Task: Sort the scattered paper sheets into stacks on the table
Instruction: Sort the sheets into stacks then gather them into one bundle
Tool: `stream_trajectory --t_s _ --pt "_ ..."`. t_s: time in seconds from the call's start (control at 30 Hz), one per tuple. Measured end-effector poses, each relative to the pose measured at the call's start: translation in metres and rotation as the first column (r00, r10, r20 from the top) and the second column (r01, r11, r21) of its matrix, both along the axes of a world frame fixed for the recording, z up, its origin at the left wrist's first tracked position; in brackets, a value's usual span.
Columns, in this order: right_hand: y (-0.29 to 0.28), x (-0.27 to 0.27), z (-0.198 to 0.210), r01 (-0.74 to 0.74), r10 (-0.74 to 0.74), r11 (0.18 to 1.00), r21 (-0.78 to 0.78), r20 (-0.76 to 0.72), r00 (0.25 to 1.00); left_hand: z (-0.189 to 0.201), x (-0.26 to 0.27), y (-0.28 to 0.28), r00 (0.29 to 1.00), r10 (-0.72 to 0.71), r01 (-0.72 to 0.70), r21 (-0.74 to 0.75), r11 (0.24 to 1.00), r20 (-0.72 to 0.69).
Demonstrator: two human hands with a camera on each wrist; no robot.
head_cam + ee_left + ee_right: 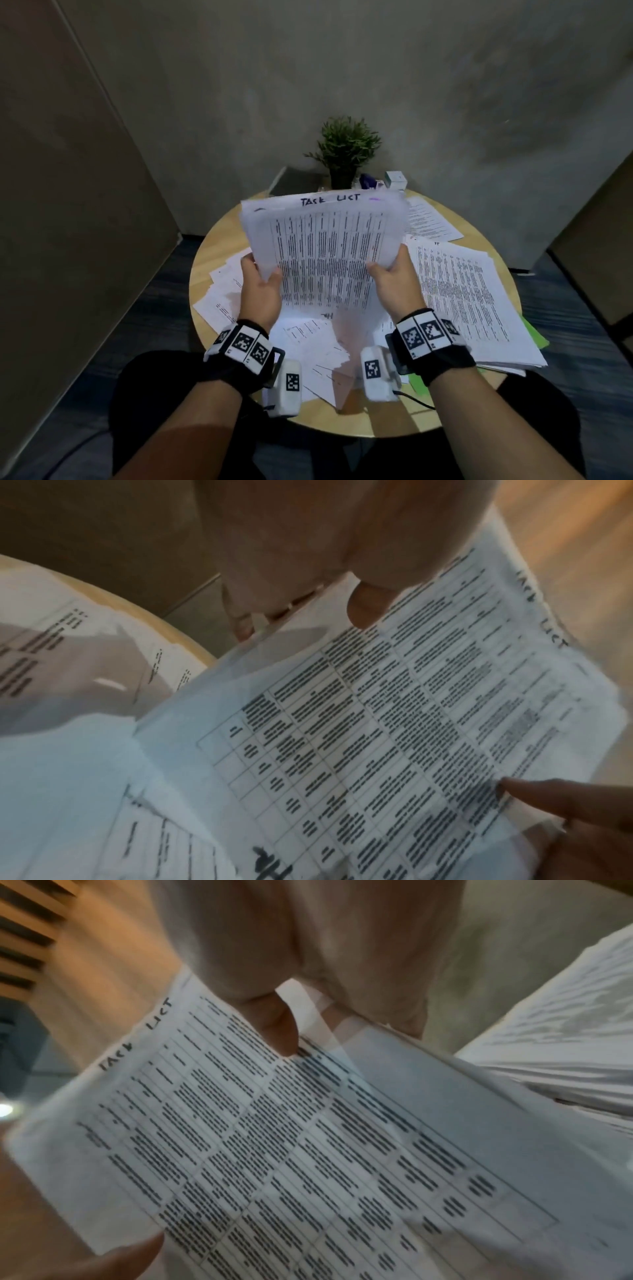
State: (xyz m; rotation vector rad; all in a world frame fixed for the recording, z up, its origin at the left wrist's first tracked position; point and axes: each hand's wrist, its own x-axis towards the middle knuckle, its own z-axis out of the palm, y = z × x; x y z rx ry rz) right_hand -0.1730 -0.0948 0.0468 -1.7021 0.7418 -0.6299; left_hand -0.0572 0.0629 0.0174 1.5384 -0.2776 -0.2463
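Both hands were up over the round wooden surface (205, 260), and between them a bundle of printed sheets (329, 253) was held raised and tilted toward the camera, "TASK LIST" handwritten along its top edge; the left hand (260, 291) had its grip clamped on the bundle's left edge, thumb on the printed face and fingers behind; the right hand (394, 284) had its grip clamped on the right edge the same way, thumb (277, 1031) pressed on the table of text; from the left wrist the left thumb (369, 604) sat on the top sheet; a thick stack of printed pages (472, 301) lay on the right side of the surface over green sheets (534, 335); loose scattered sheets (222, 298) lay overlapping on the left and near side, under the wrists; a single page (431, 219) lay at the far right; a potted plant (346, 150) stood at the far edge, a small white box (395, 180) just beside it.
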Motion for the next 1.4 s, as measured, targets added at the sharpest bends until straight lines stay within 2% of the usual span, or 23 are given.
stream_trajectory --t_s 0.1,0.3,0.4,0.47,0.53,0.63,0.8,0.93,1.03,1.13,1.2,1.27,1.33,1.4 --pt "0.002 0.003 -0.003 0.018 -0.018 1.0 -0.023 -0.037 0.999 -0.001 -0.002 -0.005 0.999 0.021 -0.022 0.029 0.999 0.028" --pt "-0.006 0.004 0.011 0.046 -0.047 0.999 0.004 0.084 0.995 0.011 0.003 -0.012 0.993 0.073 -0.071 -0.02 0.997 0.091" --pt "-0.01 0.002 -0.011 0.021 -0.022 1.0 -0.011 -0.088 0.996 -0.006 0.003 -0.013 0.999 0.046 -0.047 0.061 0.997 0.012" --pt "-0.01 0.0 -0.032 -0.015 0.009 1.0 -0.023 -0.244 0.97 -0.021 0.0 -0.013 0.998 0.033 -0.024 0.137 0.99 -0.059" --pt "-0.011 -0.002 -0.043 -0.026 0.014 0.999 -0.033 -0.325 0.946 -0.031 -0.001 -0.014 0.996 0.025 -0.008 0.196 0.981 -0.086" --pt "-0.015 -0.005 -0.041 -0.025 0.006 0.998 -0.058 -0.313 0.95 -0.03 -0.002 -0.017 0.999 0.028 -0.021 0.266 0.964 -0.025" --pt "-0.044 -0.025 -0.015 0.027 -0.059 0.991 -0.132 -0.249 0.967 -0.012 -0.01 -0.046 0.995 0.037 -0.065 0.301 0.951 0.098" --pt "-0.091 -0.057 -0.008 0.177 -0.222 0.969 -0.172 -0.289 0.931 -0.012 -0.024 -0.094 0.993 -0.09 0.059 0.325 0.944 0.082" --pt "-0.128 -0.084 -0.014 0.256 -0.312 0.948 -0.19 -0.383 0.869 -0.018 -0.042 -0.136 0.969 -0.243 0.208 0.406 0.89 0.036" --pt "-0.16 -0.105 -0.027 0.291 -0.363 0.931 -0.22 -0.488 0.793 -0.029 -0.061 -0.172 0.929 -0.369 0.327 0.496 0.804 -0.015" --pt "-0.176 -0.115 -0.037 0.306 -0.388 0.922 -0.239 -0.544 0.744 -0.04 -0.072 -0.189 0.899 -0.435 0.389 0.556 0.734 -0.054" --pt "-0.188 -0.122 -0.048 0.311 -0.404 0.915 -0.258 -0.602 0.688 -0.047 -0.082 -0.201 0.865 -0.493 0.431 0.642 0.634 -0.094" --pt "-0.195 -0.126 -0.058 0.293 -0.39 0.92 -0.259 -0.663 0.639 -0.051 -0.089 -0.208 0.84 -0.526 0.443 0.724 0.529 -0.129" --pt "-0.2 -0.126 -0.065 0.28 -0.371 0.927 -0.249 -0.71 0.598 -0.05 -0.092 -0.211 0.833 -0.535 0.433 0.768 0.471 -0.142"
